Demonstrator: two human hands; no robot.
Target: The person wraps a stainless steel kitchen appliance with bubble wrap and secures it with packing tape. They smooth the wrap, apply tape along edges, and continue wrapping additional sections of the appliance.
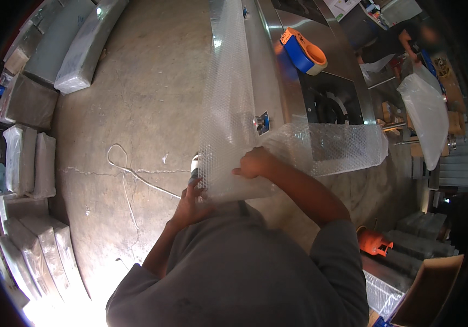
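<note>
Landmark: the steel stove (321, 71), a long stainless cooktop lying on the concrete floor (147, 98); every place below is told from it.
Bubble wrap (234, 109): a clear sheet draped over the stove's near-left side, running from its far end down to the person's chest; a second flap (332, 144) folds across the stove's near end, just under the burner.
Right hand (255, 162): lies on top of the wrap at the stove's near corner, fingers curled and closed on the sheet, pressing it down.
Left hand (193, 199): under the wrap's lower left edge, just off the stove's near-left corner; fingers spread and touching the sheet from below, thumb hidden, so whether it grips cannot be told.
Tape dispenser (303, 50): orange and blue, resting on the stove's top, beyond the burner.
Burner (329, 103): black, set in the stove's top, uncovered.
White cord (130, 174): looped on the floor, left of the stove.
Wrapped bundles (76, 49): stacked along the floor's left rim, well apart from the stove.
Plastic bag (424, 114): white, right of the stove.
</note>
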